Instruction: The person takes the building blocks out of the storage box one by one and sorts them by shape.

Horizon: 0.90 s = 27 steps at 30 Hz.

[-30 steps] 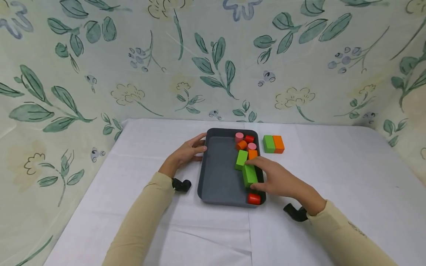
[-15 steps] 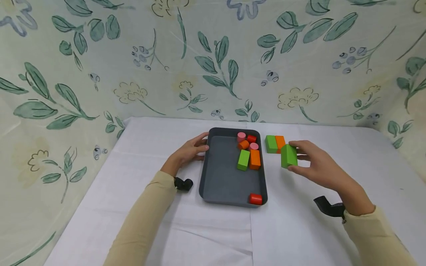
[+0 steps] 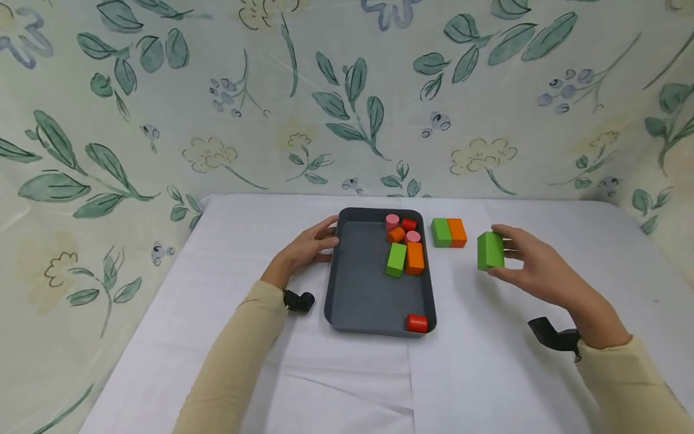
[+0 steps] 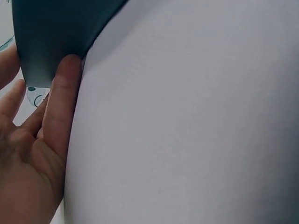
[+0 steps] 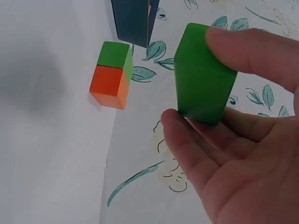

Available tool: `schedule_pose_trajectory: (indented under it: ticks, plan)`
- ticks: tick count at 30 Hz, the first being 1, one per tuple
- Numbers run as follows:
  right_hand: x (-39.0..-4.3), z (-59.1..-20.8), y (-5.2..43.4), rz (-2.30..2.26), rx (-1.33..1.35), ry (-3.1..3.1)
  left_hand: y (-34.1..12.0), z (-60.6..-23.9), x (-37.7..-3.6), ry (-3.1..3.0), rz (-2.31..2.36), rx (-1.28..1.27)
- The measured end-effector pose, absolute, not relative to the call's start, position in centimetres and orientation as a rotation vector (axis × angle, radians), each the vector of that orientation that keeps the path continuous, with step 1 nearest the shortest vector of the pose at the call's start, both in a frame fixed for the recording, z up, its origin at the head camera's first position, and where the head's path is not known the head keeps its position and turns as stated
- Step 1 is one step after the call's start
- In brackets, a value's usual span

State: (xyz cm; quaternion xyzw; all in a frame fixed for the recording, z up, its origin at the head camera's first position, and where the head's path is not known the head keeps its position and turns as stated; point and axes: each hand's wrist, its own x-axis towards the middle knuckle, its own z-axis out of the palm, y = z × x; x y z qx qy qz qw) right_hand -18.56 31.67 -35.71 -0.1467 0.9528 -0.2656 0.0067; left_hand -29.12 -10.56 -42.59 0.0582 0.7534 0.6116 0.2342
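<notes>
Our right grip (image 3: 539, 268) pinches a green block (image 3: 490, 251) between thumb and fingers above the counter (image 3: 477, 386), right of a touching green-and-orange pair (image 3: 449, 233). Our left grip (image 3: 303, 248), fingers apart, touches the left wall of a gray tray (image 3: 363, 295); a red cylinder (image 3: 417, 323) lies in its near right corner.

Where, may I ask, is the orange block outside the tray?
In the head view, that orange block sits right of the tray, touching a green block.

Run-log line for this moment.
Right hand: holds green rectangular block above white cloth | Left hand: touches dark grey rectangular tray | Outside tray: second green block against orange block
</notes>
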Motion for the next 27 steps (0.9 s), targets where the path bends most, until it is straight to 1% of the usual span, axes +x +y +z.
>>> schedule_pose_trajectory:
  ticks: [5, 11, 18, 27]
  plan:
    - [-19.6, -36.0, 32.5, -0.790, -0.434, 2.953, -10.4, -42.5, -29.1, 2.076, 1.674, 0.178]
    - [-22.1, -36.5, 33.5, -0.730, -0.398, 2.896, -10.4, -42.6, -29.1, 2.074, 1.685, 0.161]
    - [-24.9, -36.7, 34.0, -0.699, -0.298, 2.833, -10.6, -42.7, -29.2, 2.070, 1.687, 0.160]
    - [-26.4, -38.0, 33.9, -0.734, -0.293, 2.780, -10.5, -42.4, -29.0, 2.055, 1.701, 0.159]
